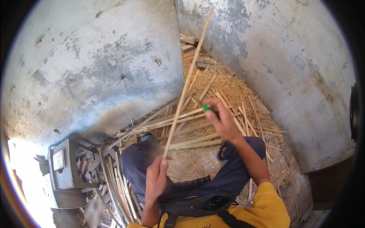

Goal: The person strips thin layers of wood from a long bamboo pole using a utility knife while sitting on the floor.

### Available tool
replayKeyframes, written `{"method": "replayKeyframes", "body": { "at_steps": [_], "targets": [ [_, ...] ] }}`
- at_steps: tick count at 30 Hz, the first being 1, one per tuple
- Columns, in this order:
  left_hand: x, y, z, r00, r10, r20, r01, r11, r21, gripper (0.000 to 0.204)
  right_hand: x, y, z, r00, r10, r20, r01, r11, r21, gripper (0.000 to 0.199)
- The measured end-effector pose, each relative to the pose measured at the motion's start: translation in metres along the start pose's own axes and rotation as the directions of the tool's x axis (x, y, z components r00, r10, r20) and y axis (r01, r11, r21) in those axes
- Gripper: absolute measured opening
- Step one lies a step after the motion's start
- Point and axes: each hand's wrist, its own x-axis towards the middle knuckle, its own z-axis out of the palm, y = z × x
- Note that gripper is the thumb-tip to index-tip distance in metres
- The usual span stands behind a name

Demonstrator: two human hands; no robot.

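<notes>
The left hand (156,178) grips a long pale strip (186,88) by its near end, thumb along it, probably so the rest stands free, slanting up and away above the floor (186,168). The right hand (225,121) pinches a small green tool (205,107), its kind unclear, near the strip, perhaps to keep both within easy working reach. Straw-like shavings (224,81) and loose slats (201,143) litter the floor; stained, peeling walls (296,87) meet in a corner.
</notes>
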Motion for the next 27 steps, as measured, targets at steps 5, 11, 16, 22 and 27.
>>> {"method": "replayKeyframes", "body": {
  "at_steps": [5,11,16,22,27],
  "targets": [
    [0.013,0.014,0.013,0.997,0.074,-0.015,-0.074,0.997,0.016,0.027,-0.022,-0.008,0.034,0.946,-0.31,0.099,0.318,0.945,-0.076,0.035],
    [0.021,0.019,0.017,0.979,0.198,-0.052,-0.197,0.98,0.025,0.027,-0.024,-0.01,0.042,0.912,-0.374,0.165,0.394,0.912,-0.11,0.032],
    [0.022,0.022,0.021,0.977,0.205,-0.057,-0.205,0.979,-0.001,0.026,-0.028,-0.008,0.045,0.881,-0.441,0.174,0.464,0.876,-0.131,0.032],
    [0.023,0.026,0.022,0.976,0.203,-0.074,-0.205,0.978,-0.025,0.026,-0.029,-0.01,0.048,0.868,-0.472,0.154,0.492,0.86,-0.133,0.031],
    [0.023,0.03,0.024,0.974,0.206,-0.097,-0.212,0.976,-0.057,0.028,-0.031,-0.011,0.05,0.873,-0.466,0.144,0.483,0.867,-0.121,0.031]
  ]
}}
